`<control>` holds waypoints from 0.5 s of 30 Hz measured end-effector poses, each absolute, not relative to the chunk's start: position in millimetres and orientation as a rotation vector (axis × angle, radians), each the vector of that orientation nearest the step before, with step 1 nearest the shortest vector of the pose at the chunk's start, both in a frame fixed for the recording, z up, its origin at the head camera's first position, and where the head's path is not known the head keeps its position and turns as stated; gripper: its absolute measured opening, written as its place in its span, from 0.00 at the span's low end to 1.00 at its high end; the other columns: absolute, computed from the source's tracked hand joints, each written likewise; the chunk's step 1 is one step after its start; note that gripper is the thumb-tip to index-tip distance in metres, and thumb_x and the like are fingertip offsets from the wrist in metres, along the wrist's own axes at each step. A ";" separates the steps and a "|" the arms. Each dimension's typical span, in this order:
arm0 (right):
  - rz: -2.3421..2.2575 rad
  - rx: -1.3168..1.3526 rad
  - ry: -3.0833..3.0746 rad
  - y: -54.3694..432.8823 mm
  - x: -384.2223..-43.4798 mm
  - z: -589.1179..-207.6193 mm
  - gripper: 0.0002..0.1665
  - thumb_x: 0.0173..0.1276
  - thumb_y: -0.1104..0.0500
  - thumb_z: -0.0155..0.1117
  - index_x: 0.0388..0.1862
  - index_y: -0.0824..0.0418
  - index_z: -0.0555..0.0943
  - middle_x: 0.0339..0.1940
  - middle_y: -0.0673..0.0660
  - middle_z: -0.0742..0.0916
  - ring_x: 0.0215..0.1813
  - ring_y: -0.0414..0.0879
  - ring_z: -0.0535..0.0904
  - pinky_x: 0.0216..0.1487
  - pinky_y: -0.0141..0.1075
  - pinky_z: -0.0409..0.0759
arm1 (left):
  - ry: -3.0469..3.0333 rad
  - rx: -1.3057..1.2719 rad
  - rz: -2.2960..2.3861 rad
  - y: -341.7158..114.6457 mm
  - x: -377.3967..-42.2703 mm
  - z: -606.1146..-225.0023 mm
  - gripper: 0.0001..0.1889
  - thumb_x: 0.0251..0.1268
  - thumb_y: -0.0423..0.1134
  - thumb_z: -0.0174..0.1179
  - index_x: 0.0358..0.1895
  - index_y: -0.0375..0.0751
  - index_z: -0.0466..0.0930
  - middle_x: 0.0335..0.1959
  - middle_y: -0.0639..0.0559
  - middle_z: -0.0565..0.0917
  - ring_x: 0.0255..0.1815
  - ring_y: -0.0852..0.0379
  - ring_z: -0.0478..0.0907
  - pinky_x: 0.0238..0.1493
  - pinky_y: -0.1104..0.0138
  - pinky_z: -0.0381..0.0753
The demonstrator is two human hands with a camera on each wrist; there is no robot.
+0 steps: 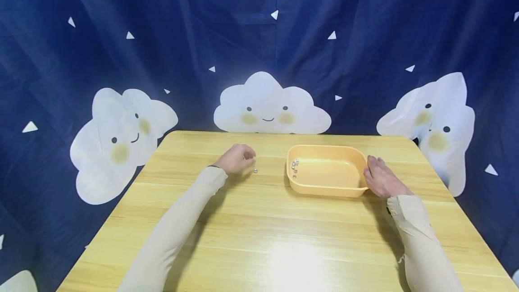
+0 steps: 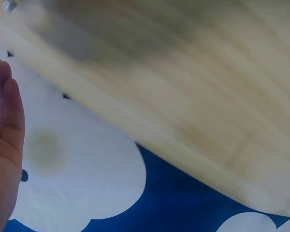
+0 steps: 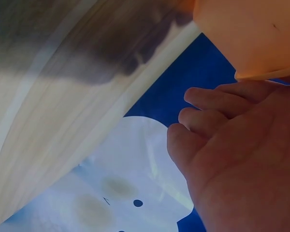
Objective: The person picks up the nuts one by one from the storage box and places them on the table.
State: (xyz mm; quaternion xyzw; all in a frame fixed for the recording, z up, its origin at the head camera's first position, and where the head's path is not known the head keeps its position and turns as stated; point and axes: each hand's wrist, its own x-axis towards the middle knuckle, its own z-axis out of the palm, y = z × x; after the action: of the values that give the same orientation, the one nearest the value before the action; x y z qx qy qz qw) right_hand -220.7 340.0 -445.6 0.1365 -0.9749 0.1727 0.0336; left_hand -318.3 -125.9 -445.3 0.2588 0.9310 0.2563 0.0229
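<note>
The blue cloth (image 1: 239,21) behind the table (image 1: 259,224) carries printed white clouds (image 1: 263,96) with smiling faces and small white triangles (image 1: 275,15). On the yellow-orange tray (image 1: 330,190), my right wrist view picks up one short dark mark (image 3: 274,26), too small to make out.

My left arm reaches forward and inward in a cream sleeve (image 1: 178,220), a thin dark band (image 1: 212,166) at the wrist. The left grip (image 1: 237,159) hangs low over the table, fingers bent, thumb and forefinger apart. A single shiny bead (image 1: 255,171) lies on the wood just by my fingertips, between that grip and the tray. My left wrist view shows only part of the fingers, at its edge.

My right arm comes up from the lower right, angled in toward the tray. There the right grip (image 1: 383,178) is clamped on the right end of the rim, thumb side at the edge, the other fingers loosely bent outside the wall. The tray sits right of the table's middle, with a few more beads (image 1: 295,171) gathered inside at its left end.
</note>
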 end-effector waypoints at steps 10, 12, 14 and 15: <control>0.480 0.431 -3.013 340.5 -221.6 -444.7 0.32 0.80 0.63 0.37 0.70 0.91 0.57 0.71 0.90 0.64 0.74 0.86 0.56 0.77 0.69 0.56 | 2.873 0.843 0.713 -106.7 -323.9 -413.7 0.11 0.73 0.40 0.62 0.50 0.38 0.87 0.46 0.45 0.91 0.48 0.51 0.87 0.57 0.58 0.86; 0.480 0.432 -3.009 340.6 -221.4 -444.7 0.32 0.80 0.63 0.37 0.69 0.91 0.57 0.71 0.91 0.63 0.74 0.86 0.56 0.77 0.69 0.56 | 2.876 0.868 0.675 -100.3 -323.7 -407.0 0.11 0.73 0.40 0.62 0.51 0.38 0.87 0.48 0.45 0.90 0.50 0.50 0.87 0.59 0.57 0.85; 0.482 0.425 -3.014 340.8 -221.2 -444.9 0.33 0.80 0.63 0.37 0.70 0.91 0.57 0.71 0.90 0.63 0.75 0.85 0.55 0.77 0.70 0.56 | 2.882 0.902 0.629 -93.0 -323.1 -400.9 0.12 0.74 0.39 0.61 0.51 0.38 0.87 0.49 0.45 0.90 0.52 0.49 0.87 0.61 0.57 0.84; 0.482 0.418 -3.017 340.7 -220.9 -444.9 0.33 0.80 0.62 0.37 0.70 0.90 0.56 0.72 0.90 0.62 0.75 0.85 0.55 0.76 0.71 0.56 | 2.883 0.923 0.607 -89.2 -322.6 -398.0 0.12 0.74 0.39 0.61 0.51 0.38 0.87 0.50 0.45 0.90 0.53 0.49 0.87 0.62 0.57 0.84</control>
State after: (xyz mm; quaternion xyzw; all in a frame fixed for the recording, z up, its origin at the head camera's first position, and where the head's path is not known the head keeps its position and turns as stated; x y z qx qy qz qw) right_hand -220.9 340.7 -444.9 0.1354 -0.9780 0.1563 0.0288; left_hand -322.6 -89.2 -398.0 0.2988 0.9334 0.1966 0.0270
